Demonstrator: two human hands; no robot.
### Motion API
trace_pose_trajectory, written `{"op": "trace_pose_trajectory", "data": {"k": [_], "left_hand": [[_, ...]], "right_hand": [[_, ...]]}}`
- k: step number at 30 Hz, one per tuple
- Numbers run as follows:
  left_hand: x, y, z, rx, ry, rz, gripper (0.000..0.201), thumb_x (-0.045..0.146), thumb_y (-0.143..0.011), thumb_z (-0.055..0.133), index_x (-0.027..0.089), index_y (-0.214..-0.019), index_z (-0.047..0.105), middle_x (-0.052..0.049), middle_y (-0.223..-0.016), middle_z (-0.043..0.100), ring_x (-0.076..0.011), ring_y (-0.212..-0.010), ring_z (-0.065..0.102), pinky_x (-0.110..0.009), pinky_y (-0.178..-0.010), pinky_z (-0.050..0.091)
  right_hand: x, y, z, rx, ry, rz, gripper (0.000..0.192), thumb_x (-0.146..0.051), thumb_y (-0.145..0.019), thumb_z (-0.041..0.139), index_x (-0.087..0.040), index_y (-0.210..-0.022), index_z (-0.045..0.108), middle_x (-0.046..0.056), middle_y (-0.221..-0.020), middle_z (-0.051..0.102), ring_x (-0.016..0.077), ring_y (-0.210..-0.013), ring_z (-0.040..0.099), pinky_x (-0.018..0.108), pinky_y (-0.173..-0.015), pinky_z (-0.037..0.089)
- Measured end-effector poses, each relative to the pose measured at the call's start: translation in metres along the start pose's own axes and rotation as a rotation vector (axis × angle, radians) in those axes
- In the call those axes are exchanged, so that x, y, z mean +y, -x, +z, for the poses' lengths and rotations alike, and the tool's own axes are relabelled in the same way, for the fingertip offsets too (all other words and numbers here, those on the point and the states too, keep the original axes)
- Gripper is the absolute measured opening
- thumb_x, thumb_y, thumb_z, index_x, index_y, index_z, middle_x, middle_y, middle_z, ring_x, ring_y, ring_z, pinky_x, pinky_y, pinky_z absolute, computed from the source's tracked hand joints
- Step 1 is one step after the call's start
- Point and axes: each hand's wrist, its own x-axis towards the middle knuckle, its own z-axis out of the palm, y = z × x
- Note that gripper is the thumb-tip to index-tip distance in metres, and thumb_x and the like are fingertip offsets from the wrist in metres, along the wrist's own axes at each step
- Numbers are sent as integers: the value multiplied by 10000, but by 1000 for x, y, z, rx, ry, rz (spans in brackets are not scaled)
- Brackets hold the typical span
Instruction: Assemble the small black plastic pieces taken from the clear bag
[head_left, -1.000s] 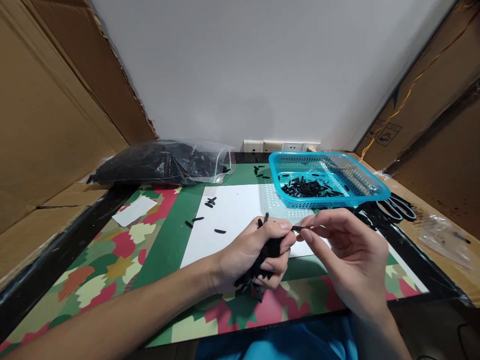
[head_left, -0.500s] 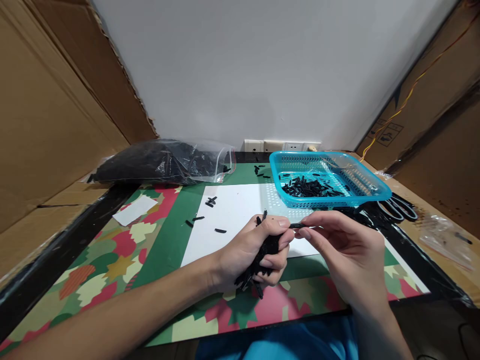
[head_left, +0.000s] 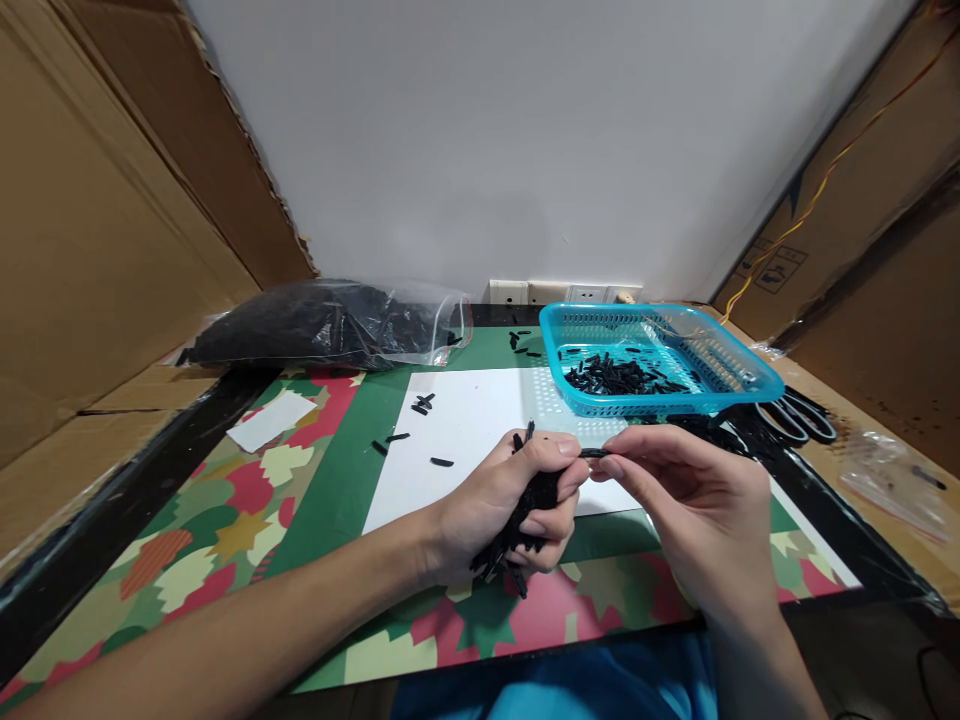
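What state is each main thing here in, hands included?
Left hand: closed around black bundle
Black bundle: gripped, ends sticking out
Right hand: pinching a black strip
Blue basket: upright, holding loose black pieces
Plastic bag: lying down, bulging
White sheet: flat, partly covered
Paper slip: flat

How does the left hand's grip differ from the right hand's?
The left hand wraps around a bunch of black strips; the right hand pinches only a slim black piece. The left hand is tightly curled, the right hand more open. Both seem to hold that piece, at opposite ends.
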Motion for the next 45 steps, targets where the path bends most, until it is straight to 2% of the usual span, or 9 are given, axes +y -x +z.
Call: {"op": "trace_pose_trajectory", "data": {"k": [24,31,36,45], "left_hand": [[0,0,-1,-6,10,-12,343,431,-979,572,209,-730,488,92,-449,365,-54,-353,257,-118,-336,279],[-2,-2,-1,17,-1,20,372,441,-980,613,205,-726,477,98,-449,362,-44,-348,258,-115,-342,273],[-4,-2,-2,12,-4,17,396,445,-968,669,195,-722,484,97,-469,383,-35,-362,276,-116,-357,286],[-8,-3,-2,57,-23,42,404,412,-902,780,184,-710,507,100,-498,396,-31,-393,306,-125,-384,321]], "right_hand": [[-2,0,0,-27,7,-14,38,-193,-898,824,-225,-910,808,9,-796,788,171,-692,771,239,-661,652],[-4,0,2,-35,4,-36,67,-176,-933,783,-235,-960,798,16,-907,802,163,-807,775,226,-743,659],[-7,-1,3,-68,2,-13,36,-199,-950,757,-212,-930,785,27,-855,789,173,-765,768,244,-719,664],[-2,1,-8,-200,57,8,58,-191,-931,767,-218,-942,817,40,-902,833,192,-797,800,260,-763,678]]}}
